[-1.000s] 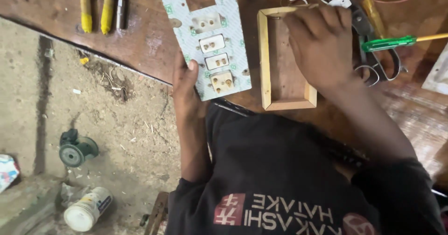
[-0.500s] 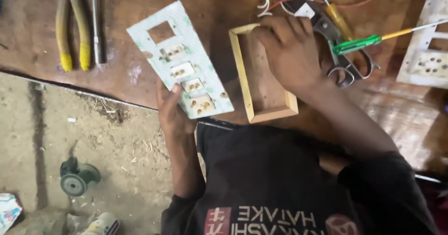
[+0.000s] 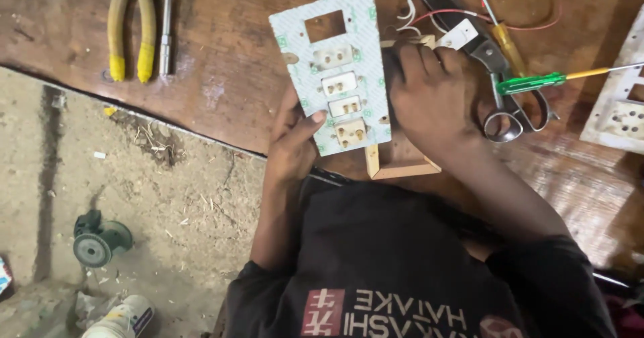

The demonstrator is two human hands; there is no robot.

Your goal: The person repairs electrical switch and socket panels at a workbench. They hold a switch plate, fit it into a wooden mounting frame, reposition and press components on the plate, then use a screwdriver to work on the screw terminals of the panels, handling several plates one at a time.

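Left hand [image 3: 292,143] gripping switch plate [image 3: 333,69], right hand [image 3: 436,96] on wooden box [image 3: 402,167] — overlapping

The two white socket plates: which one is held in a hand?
The socket plate with the green-patterned film, gripped at its lower edge by the left hand over the wooden frame. The other plate lies untouched at the table's right edge.
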